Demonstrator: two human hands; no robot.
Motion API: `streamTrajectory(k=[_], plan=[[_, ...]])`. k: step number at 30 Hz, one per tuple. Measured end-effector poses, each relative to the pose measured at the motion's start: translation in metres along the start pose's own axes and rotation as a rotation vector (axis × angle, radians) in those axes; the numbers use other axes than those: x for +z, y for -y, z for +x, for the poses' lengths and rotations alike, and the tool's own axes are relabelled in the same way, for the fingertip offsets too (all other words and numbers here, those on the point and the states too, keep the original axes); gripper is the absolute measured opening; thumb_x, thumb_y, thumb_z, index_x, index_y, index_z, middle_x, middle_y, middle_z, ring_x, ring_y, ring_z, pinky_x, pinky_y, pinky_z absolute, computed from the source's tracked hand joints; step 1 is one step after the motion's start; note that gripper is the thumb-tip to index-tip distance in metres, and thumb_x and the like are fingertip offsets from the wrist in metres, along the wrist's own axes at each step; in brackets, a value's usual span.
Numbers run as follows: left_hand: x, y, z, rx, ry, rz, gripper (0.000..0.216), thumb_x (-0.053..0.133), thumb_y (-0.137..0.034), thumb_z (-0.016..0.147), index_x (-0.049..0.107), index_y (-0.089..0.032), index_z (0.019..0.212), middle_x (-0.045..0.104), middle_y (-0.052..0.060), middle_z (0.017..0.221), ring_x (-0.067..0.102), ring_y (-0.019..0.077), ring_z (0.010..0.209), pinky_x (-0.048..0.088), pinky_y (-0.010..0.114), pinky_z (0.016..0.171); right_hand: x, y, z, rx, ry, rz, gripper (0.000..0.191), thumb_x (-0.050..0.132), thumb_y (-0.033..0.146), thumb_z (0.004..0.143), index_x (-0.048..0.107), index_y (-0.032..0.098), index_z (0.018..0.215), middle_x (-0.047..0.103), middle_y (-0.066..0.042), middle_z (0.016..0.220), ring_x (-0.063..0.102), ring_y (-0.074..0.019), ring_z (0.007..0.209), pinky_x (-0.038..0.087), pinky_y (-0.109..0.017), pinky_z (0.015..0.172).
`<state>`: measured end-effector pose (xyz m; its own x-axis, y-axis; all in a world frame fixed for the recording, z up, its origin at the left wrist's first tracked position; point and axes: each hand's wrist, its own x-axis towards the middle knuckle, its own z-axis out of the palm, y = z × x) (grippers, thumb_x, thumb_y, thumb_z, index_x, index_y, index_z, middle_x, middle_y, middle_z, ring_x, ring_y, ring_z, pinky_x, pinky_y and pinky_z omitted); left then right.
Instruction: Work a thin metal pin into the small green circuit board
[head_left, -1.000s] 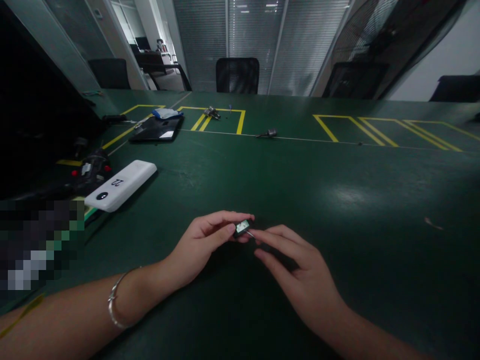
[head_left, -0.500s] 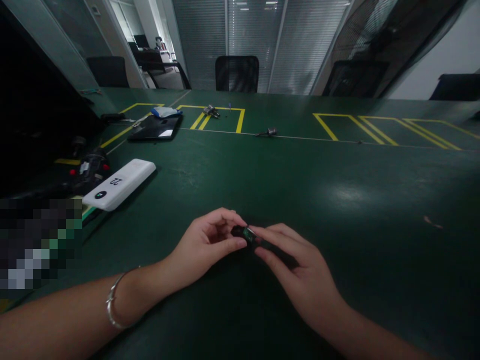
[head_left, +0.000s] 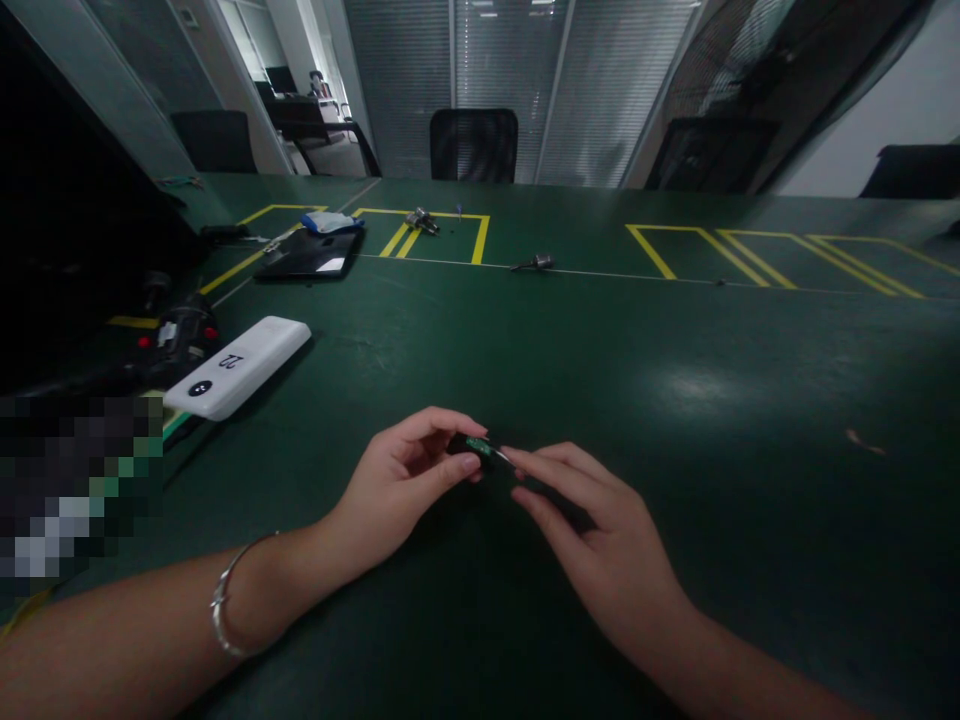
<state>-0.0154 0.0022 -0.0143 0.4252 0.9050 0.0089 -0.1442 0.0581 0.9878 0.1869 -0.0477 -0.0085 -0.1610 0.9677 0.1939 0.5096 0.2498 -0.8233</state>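
My left hand (head_left: 409, 470) is closed, thumb and fingertips pinching a small dark piece with a green circuit-board face (head_left: 478, 446). Much of that piece is hidden behind the fingers. Just to its right, my right hand (head_left: 596, 520) has its fingertips around a thin piece with a bright silvery edge (head_left: 502, 456). The silvery edge points at the circuit-board piece; whether they touch I cannot tell. Both hands are over the dark green tabletop (head_left: 450, 620). A metal bangle (head_left: 220, 605) circles my left wrist.
To the left lie a white power bank (head_left: 244, 368) marked 22 and a black device (head_left: 180, 335) with red buttons. Farther back are a black flat case (head_left: 319, 255) with a blue-white packet (head_left: 330, 222), metal parts (head_left: 422, 221), and a small metal tool (head_left: 536, 262). Chairs stand behind the table.
My left hand has shifted slightly left and up with the circuit-board piece. It has separated a little from my right fingertips, and a thin silvery edge now shows between them.
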Motion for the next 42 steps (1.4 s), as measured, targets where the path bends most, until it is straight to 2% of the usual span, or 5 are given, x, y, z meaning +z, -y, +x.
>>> streamTrajectory(k=[16, 21, 28, 37, 42], plan=[[0.0027, -0.0024, -0.0026, 0.118, -0.009, 0.154, 0.02, 0.064, -0.013, 0.089, 0.069, -0.02, 0.107, 0.066, 0.006, 0.109, 0.065, 0.0156, 0.096, 0.055, 0.023, 0.081, -0.0003, -0.0001, 0.0, 0.002, 0.024, -0.025, 0.034, 0.056, 0.015, 0.091, 0.067, 0.03, 0.119, 0.066, -0.002, 0.102, 0.063, -0.0168, 0.092, 0.053, -0.031, 0.076], [0.0032, -0.0037, 0.0004, 0.081, 0.05, 0.047, 0.018, 0.065, -0.011, 0.088, 0.071, -0.018, 0.103, 0.067, 0.005, 0.104, 0.067, 0.0134, 0.086, 0.058, 0.023, 0.077, -0.0004, 0.0, 0.0007, 0.007, 0.011, 0.006, 0.032, 0.057, 0.016, 0.091, 0.067, 0.03, 0.118, 0.066, -0.002, 0.102, 0.063, -0.0171, 0.093, 0.053, -0.031, 0.077], [0.0065, -0.0054, 0.0021, -0.014, 0.012, -0.097, 0.014, 0.07, -0.011, 0.082, 0.072, -0.015, 0.096, 0.072, 0.004, 0.096, 0.07, 0.0136, 0.079, 0.06, 0.025, 0.074, 0.0001, 0.0009, 0.0013, 0.01, 0.0, 0.022, 0.033, 0.058, 0.016, 0.091, 0.068, 0.032, 0.117, 0.067, -0.001, 0.101, 0.065, -0.0171, 0.092, 0.053, -0.03, 0.078], [0.0062, -0.0047, 0.001, -0.016, -0.019, -0.071, 0.014, 0.07, -0.011, 0.083, 0.071, -0.015, 0.097, 0.072, 0.005, 0.098, 0.069, 0.0124, 0.078, 0.058, 0.023, 0.074, 0.0, 0.0011, 0.0003, -0.008, 0.008, 0.015, 0.033, 0.058, 0.015, 0.091, 0.068, 0.031, 0.118, 0.066, -0.002, 0.101, 0.064, -0.0165, 0.092, 0.053, -0.03, 0.078], [0.0037, -0.003, 0.0015, -0.008, 0.035, -0.018, 0.016, 0.068, -0.012, 0.085, 0.071, -0.016, 0.1, 0.07, 0.005, 0.101, 0.067, 0.0131, 0.086, 0.056, 0.022, 0.076, 0.0004, 0.0005, 0.0001, -0.021, 0.013, -0.008, 0.033, 0.058, 0.014, 0.09, 0.068, 0.03, 0.116, 0.067, -0.003, 0.1, 0.064, -0.0176, 0.092, 0.054, -0.032, 0.077]])
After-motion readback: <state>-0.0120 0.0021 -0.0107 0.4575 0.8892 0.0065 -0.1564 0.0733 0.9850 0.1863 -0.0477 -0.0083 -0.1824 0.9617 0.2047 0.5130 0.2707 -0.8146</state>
